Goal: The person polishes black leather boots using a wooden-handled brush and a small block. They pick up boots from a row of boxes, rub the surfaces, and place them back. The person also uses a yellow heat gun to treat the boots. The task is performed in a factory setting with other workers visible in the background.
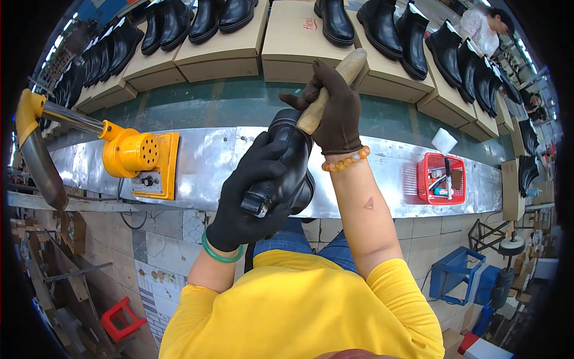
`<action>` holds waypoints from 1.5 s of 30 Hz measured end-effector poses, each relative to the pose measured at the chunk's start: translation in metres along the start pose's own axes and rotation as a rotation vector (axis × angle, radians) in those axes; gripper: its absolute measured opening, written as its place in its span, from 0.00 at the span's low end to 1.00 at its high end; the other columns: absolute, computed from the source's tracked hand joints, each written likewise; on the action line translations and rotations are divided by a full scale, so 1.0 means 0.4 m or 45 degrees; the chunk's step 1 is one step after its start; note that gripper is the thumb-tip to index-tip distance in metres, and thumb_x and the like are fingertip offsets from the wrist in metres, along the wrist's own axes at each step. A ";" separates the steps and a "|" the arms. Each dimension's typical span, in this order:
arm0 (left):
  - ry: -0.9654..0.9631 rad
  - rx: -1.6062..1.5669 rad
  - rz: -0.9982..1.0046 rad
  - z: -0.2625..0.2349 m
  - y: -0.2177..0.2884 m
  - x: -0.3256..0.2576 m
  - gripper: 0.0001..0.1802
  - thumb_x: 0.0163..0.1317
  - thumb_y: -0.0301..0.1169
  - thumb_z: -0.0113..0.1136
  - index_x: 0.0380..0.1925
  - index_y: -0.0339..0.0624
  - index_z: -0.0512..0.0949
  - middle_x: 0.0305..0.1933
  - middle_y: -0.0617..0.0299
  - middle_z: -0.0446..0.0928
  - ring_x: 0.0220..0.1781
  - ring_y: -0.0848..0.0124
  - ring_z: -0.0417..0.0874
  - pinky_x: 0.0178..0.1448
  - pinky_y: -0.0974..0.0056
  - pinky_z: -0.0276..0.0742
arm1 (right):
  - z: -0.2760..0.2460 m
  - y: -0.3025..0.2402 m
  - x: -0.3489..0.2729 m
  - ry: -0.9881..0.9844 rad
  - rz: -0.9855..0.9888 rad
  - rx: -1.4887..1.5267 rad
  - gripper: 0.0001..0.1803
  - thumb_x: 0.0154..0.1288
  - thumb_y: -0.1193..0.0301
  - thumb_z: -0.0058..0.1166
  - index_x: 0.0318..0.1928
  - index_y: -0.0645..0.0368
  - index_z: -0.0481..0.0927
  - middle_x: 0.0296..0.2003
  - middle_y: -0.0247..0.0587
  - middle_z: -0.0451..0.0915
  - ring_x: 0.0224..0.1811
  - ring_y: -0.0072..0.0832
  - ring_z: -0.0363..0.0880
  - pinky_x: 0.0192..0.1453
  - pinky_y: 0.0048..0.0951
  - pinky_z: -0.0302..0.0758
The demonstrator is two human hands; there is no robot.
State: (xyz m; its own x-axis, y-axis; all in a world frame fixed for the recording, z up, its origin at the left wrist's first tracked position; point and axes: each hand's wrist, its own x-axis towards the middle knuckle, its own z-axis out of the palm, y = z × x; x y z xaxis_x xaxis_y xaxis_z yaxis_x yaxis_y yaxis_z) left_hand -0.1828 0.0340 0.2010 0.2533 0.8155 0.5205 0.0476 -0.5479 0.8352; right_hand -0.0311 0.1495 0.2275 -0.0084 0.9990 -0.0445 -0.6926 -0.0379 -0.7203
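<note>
Here, left hand [248,197] clamped on black boot [291,157], right hand [332,107] gripping wooden handle [332,90], yellow machine [139,158] beside.

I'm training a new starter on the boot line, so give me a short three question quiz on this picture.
1. True or false: the left hand wears a black glove and grips a black boot.
2. What does the right hand hold? A) a spray can B) a wooden handle C) a cloth
3. Fill in: the red basket sits on the metal bench to the person's ____ side.

Key
1. True.
2. B; the brown-gloved hand holds the wooden handle against the boot, and its working end is hidden.
3. Right; the yellow machine is on the left.
</note>
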 end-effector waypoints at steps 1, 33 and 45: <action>-0.007 0.009 0.007 0.001 -0.002 0.000 0.29 0.40 0.22 0.65 0.48 0.46 0.72 0.62 0.46 0.69 0.71 0.43 0.58 0.71 0.46 0.52 | -0.003 0.000 0.000 -0.004 -0.003 0.009 0.11 0.57 0.66 0.58 0.29 0.61 0.73 0.18 0.35 0.69 0.18 0.23 0.70 0.33 0.36 0.81; 0.013 -0.122 -0.015 -0.041 -0.004 -0.014 0.26 0.41 0.18 0.62 0.44 0.48 0.72 0.61 0.48 0.70 0.71 0.43 0.58 0.70 0.47 0.54 | 0.006 0.056 -0.007 -0.129 -0.125 0.017 0.12 0.61 0.67 0.52 0.25 0.61 0.73 0.16 0.35 0.67 0.17 0.22 0.71 0.36 0.40 0.84; -0.065 0.113 0.020 -0.002 0.030 -0.013 0.30 0.43 0.26 0.70 0.50 0.44 0.72 0.62 0.46 0.69 0.71 0.43 0.58 0.70 0.48 0.56 | -0.014 0.032 -0.017 -0.106 -0.089 0.063 0.13 0.62 0.65 0.51 0.24 0.59 0.71 0.15 0.33 0.65 0.17 0.23 0.68 0.40 0.43 0.82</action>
State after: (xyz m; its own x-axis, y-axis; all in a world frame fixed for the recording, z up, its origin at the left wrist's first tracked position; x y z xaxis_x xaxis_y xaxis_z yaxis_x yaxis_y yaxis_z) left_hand -0.1845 0.0233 0.2084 0.3035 0.7972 0.5218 0.1281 -0.5768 0.8068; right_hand -0.0357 0.1419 0.2147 -0.0172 0.9978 0.0635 -0.7286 0.0310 -0.6842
